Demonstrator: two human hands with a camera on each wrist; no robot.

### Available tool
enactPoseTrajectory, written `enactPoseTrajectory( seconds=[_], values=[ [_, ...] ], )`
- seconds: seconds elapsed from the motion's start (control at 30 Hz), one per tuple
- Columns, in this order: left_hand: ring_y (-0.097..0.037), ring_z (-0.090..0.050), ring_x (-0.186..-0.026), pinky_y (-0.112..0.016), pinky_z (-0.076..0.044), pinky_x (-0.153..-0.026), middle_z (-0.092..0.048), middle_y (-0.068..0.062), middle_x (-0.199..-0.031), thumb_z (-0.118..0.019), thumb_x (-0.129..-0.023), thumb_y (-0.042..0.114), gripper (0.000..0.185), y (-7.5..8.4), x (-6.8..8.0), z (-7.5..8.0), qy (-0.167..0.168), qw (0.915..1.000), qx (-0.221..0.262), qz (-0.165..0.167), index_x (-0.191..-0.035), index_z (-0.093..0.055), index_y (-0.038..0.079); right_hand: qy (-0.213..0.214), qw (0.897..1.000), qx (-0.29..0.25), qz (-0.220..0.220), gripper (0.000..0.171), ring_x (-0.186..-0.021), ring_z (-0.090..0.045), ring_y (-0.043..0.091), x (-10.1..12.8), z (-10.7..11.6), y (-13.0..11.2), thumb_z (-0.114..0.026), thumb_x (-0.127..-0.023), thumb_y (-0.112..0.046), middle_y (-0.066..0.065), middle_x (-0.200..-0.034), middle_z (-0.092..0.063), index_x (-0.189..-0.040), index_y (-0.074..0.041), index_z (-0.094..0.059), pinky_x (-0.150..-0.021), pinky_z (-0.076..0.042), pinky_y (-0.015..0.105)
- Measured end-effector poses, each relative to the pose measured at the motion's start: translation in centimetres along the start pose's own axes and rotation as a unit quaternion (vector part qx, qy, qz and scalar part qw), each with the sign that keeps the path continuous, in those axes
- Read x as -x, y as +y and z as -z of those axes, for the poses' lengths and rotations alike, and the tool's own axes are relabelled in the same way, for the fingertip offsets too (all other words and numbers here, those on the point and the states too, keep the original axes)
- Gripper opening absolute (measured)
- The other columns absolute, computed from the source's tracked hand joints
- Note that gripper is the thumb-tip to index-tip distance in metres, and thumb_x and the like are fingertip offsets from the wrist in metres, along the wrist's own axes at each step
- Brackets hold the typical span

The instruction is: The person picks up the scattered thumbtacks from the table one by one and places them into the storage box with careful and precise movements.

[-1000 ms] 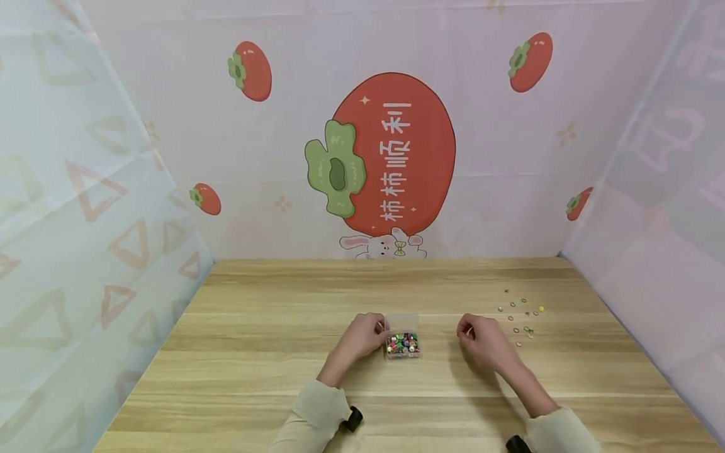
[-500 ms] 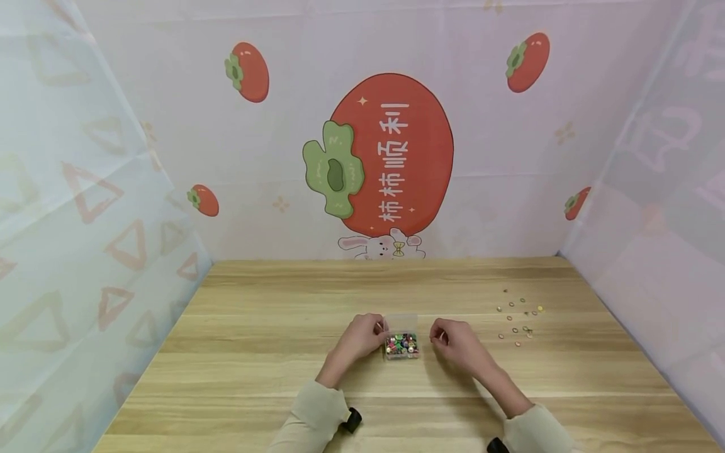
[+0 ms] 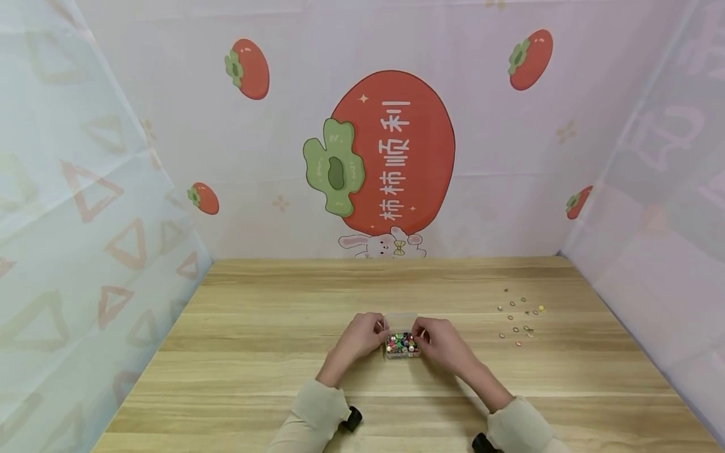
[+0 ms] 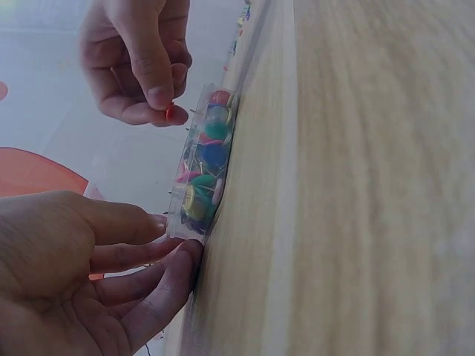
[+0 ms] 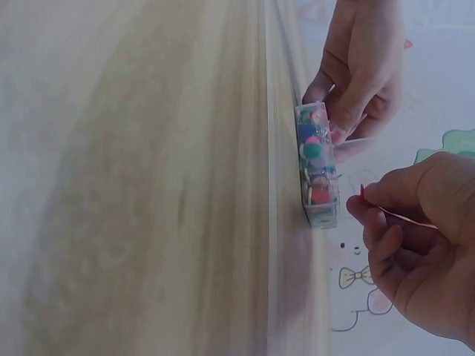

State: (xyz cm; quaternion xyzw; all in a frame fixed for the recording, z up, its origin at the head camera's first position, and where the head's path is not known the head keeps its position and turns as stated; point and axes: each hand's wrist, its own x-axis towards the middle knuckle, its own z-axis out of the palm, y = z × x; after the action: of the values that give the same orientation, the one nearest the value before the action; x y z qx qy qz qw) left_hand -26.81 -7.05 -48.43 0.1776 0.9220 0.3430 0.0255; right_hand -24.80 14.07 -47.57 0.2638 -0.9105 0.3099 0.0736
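A small clear plastic box (image 3: 403, 345) (image 4: 199, 174) (image 5: 318, 167) full of coloured pushpins sits on the wooden table (image 3: 272, 352). My left hand (image 3: 362, 336) (image 4: 96, 274) (image 5: 356, 74) holds the box's left end with fingers and thumb. My right hand (image 3: 438, 343) (image 4: 141, 63) (image 5: 423, 237) hovers at the box's right edge, pinching a red pushpin (image 4: 171, 113) (image 5: 363, 191) just above the open box.
Several loose pushpins (image 3: 520, 314) lie scattered on the table at the far right. Printed fabric walls (image 3: 391, 145) close in the table on the left, back and right. Beige sleeves (image 3: 317, 415) cover both forearms.
My right hand has moved left from near the scattered pins to the box, carrying a pin. My left hand has stayed on the box.
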Motion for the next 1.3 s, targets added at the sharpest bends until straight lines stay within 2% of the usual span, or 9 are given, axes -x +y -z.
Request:
enactPoseTrajectory(
  seconds=[0.4,0.63,0.97,1.17,1.3],
  values=[
    [-0.016,-0.068,-0.079,-0.029,-0.054,-0.069,-0.073,-0.006,-0.085,-0.071,-0.091,0.012,0.010,0.1,0.0,0.1,-0.003,1.0000,0.007,0.001,-0.083,-0.066,0.010,-0.013,1.000,-0.002,0.000,0.015,-0.064,-0.049,0.000,-0.6,-0.6,-0.8,-0.071,-0.084,0.003,-0.004,-0.076,-0.065,-0.082,-0.011,-0.067,-0.058,-0.043,0.018],
    [-0.017,-0.068,-0.080,-0.030,-0.054,-0.069,-0.073,-0.007,-0.085,-0.071,-0.091,0.013,0.010,0.2,0.0,0.1,0.000,1.0000,0.005,0.001,-0.083,-0.066,0.010,-0.011,1.000,-0.015,-0.007,0.011,-0.068,-0.056,0.001,-0.2,-0.5,-0.3,-0.071,-0.085,0.001,-0.001,-0.081,-0.070,-0.085,-0.010,-0.069,-0.061,-0.048,0.018],
    [-0.016,-0.066,-0.079,-0.029,-0.053,-0.069,-0.072,-0.007,-0.086,-0.070,-0.092,0.014,0.011,0.2,0.1,0.1,-0.003,1.0000,-0.002,0.004,-0.083,-0.065,0.010,-0.007,0.999,0.019,-0.032,0.011,-0.074,-0.058,0.006,1.4,1.4,0.9,-0.069,-0.084,0.001,0.001,-0.085,-0.069,-0.088,-0.009,-0.069,-0.067,-0.050,0.022],
    [-0.017,-0.066,-0.079,-0.030,-0.054,-0.069,-0.072,-0.007,-0.086,-0.070,-0.092,0.014,0.011,0.1,0.1,0.2,-0.004,1.0000,0.001,0.003,-0.084,-0.065,0.010,0.002,0.998,0.034,-0.048,0.013,-0.074,-0.057,0.006,2.3,2.8,2.4,-0.070,-0.082,0.003,-0.003,-0.084,-0.068,-0.087,-0.009,-0.069,-0.066,-0.049,0.023],
    [-0.015,-0.064,-0.077,-0.029,-0.052,-0.067,-0.072,-0.007,-0.085,-0.070,-0.092,0.014,0.009,0.1,0.1,0.2,-0.004,1.0000,0.000,0.003,-0.085,-0.066,0.010,0.009,0.997,0.039,-0.069,0.012,-0.073,-0.057,0.007,2.8,3.9,3.5,-0.069,-0.083,0.002,-0.001,-0.083,-0.068,-0.087,-0.009,-0.069,-0.065,-0.048,0.023]
  ],
)
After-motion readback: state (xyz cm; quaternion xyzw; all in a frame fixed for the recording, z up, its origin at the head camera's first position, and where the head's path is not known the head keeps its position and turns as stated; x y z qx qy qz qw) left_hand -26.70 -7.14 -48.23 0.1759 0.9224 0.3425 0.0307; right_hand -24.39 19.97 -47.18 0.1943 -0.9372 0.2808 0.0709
